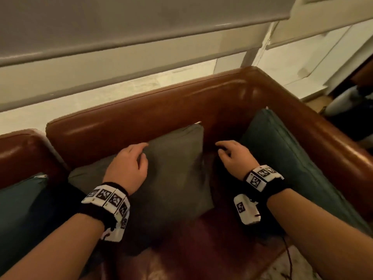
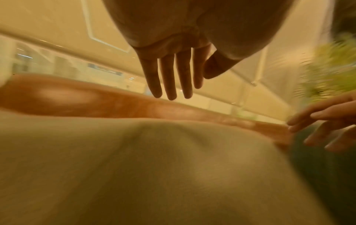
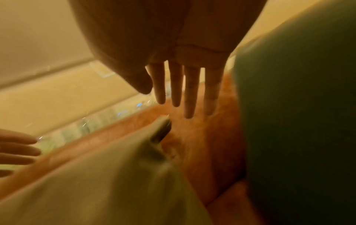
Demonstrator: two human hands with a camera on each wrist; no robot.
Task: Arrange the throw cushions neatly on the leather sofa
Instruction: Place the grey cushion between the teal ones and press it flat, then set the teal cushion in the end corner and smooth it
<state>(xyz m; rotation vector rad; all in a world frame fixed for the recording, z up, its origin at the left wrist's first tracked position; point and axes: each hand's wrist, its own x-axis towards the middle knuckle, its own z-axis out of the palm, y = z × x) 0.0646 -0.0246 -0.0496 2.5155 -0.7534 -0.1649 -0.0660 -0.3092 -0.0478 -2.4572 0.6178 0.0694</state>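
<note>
An olive-grey cushion leans against the backrest of the brown leather sofa. A teal cushion stands along the right armrest. Another teal cushion lies at the far left. My left hand hangs over the olive cushion's upper left edge, fingers straight, holding nothing. My right hand hovers in the gap between the olive and the right teal cushion, fingers spread and empty.
The sofa's right armrest and a second leather section at the left bound the seat. A pale wall with a ledge runs behind. Dark objects lie beyond the right armrest.
</note>
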